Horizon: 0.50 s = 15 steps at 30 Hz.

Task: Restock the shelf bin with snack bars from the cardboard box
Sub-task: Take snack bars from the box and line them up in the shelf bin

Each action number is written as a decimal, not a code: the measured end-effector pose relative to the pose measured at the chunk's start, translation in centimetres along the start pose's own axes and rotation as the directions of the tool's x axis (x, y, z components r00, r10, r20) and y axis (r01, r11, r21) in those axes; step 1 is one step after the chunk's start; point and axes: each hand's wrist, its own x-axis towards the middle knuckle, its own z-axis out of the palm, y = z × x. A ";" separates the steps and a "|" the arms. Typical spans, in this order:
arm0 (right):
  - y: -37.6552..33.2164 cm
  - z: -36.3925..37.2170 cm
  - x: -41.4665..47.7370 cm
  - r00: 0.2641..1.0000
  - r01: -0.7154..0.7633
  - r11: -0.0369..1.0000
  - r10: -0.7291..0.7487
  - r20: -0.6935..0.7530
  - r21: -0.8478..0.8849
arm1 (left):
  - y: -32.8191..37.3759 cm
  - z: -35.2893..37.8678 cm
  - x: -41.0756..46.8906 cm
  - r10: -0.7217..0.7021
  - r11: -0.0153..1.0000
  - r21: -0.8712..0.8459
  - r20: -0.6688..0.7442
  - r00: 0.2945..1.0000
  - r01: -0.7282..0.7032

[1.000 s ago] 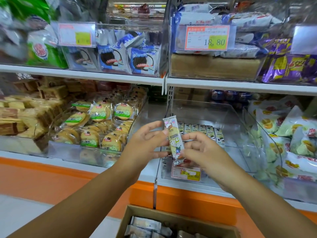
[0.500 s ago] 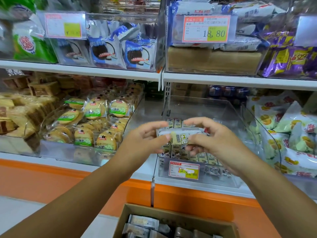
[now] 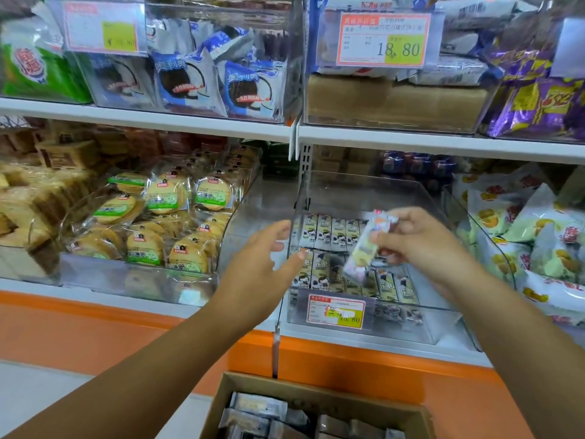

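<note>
The clear, hard plastic shelf bin (image 3: 395, 194) has curved side walls and holds two flat rows of glossy wrapped bars (image 3: 329, 231). Below it, the brown cardboard box (image 3: 316, 389) stands open with more wrappers inside. The left hand (image 3: 262, 258) holds nothing, its fingers loosely spread by the bin's left wall. The right hand (image 3: 421, 245) pinches a slim, tilted, motion-blurred snack bar (image 3: 364, 248) over the bin.
</note>
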 end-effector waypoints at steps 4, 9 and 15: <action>2.9 1.3 1.4 0.966 -0.209 0.967 0.227 0.120 -0.145 | -0.9 0.9 -0.3 -0.036 0.999 -0.009 0.146 0.989 0.038; 3.7 3.3 2.8 0.965 -0.198 0.973 0.215 0.148 -0.120 | -2.0 1.0 0.3 -0.035 0.999 -0.032 0.100 0.994 0.039; 3.9 4.1 2.9 0.938 -0.132 0.954 0.208 0.276 -0.269 | -3.0 0.9 0.3 -0.027 0.999 -0.027 0.138 0.990 0.031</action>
